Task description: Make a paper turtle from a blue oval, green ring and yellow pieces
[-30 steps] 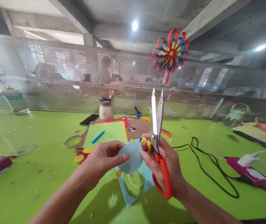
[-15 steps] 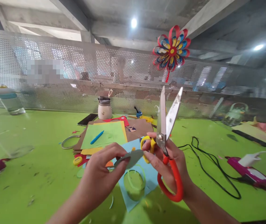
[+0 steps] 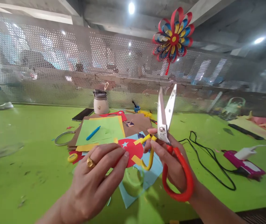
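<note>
My left hand (image 3: 97, 177), a gold ring on one finger, pinches a round paper piece (image 3: 131, 151) whose red face carries a small light star and yellow strips. My right hand (image 3: 170, 161) grips red-handled scissors (image 3: 172, 146) with the blades pointing up and slightly apart; its fingertips also touch a curled yellow strip (image 3: 147, 155) on the piece. Both hands hover above a light blue sheet (image 3: 147, 179) with a round hole cut in it, lying on the green table (image 3: 30, 174).
Stacked coloured papers with a blue pen (image 3: 92, 133) lie behind the hands, beside a wire ring (image 3: 63, 138), a phone (image 3: 82, 114) and a small jar (image 3: 100, 102). A black cable (image 3: 207, 161) leads to a pink device (image 3: 247, 163) at right. A paper flower (image 3: 173, 34) hangs on the perforated screen.
The round piece has been turned over from its pale blue side, through edge-on, to its red starred side. The scissors' blades opened a little. The view tilted down slightly.
</note>
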Demonstrator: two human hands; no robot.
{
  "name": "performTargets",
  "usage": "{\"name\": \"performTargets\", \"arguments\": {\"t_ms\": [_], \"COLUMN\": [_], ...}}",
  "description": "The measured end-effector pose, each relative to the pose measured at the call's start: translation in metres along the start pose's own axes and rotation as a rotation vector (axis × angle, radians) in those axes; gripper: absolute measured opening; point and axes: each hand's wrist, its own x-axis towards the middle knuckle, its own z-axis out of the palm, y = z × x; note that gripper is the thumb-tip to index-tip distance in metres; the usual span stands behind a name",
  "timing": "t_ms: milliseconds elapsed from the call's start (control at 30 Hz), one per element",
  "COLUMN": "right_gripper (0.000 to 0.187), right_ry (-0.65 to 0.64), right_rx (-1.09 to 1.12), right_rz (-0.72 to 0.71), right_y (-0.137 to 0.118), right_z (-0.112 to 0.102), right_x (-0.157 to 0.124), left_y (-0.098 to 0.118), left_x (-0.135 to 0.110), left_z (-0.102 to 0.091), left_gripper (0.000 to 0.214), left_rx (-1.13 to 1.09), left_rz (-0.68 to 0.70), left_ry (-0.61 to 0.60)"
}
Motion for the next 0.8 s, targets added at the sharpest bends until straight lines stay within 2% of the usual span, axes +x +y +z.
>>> {"name": "performTargets", "arguments": {"t_ms": [200, 267, 300, 367, 467, 533, 600, 667, 800], "right_gripper": [0.025, 0.027, 0.029, 0.032, 0.034, 0.033, 0.033, 0.038, 0.049], "right_ry": [-0.045, -0.044, -0.048, -0.06, -0.092, -0.162, -0.263, -0.346, -0.402], "right_rx": [-0.022, -0.085, -0.123, -0.217, -0.419, -0.551, -0.648, -0.729, -0.955], "right_rz": [0.021, 0.009, -0.001, -0.037, -0.139, -0.187, -0.192, -0.188, -0.21], "right_y": [-0.007, -0.009, -0.009, -0.007, -0.002, -0.001, -0.001, -0.004, -0.016], "right_z": [0.005, 0.003, 0.001, -0.004, -0.012, -0.017, -0.022, -0.026, -0.031], "right_x": [-0.006, -0.006, -0.006, -0.004, 0.0, 0.0, -0.003, -0.008, -0.017], "left_y": [-0.003, -0.002, -0.002, -0.001, -0.004, -0.007, -0.009, -0.01, -0.01], "left_x": [0.0, 0.003, 0.005, 0.01, 0.012, 0.009, 0.004, 0.0, -0.005], "left_z": [0.005, 0.004, 0.003, 0.0, -0.004, -0.005, -0.005, -0.004, -0.005], "left_gripper": [0.029, 0.03, 0.03, 0.025, 0.01, 0.013, 0.02, 0.023, 0.021], "left_rx": [-0.01, -0.066, -0.131, -0.34, -0.782, -1.085, -1.295, -1.38, -1.369], "left_rz": [0.046, -0.02, -0.099, -0.341, -0.789, -1.122, -1.347, -1.405, -1.385], "left_ry": [0.009, 0.029, 0.043, 0.049, -0.055, -0.131, -0.123, -0.111, -0.078]}}
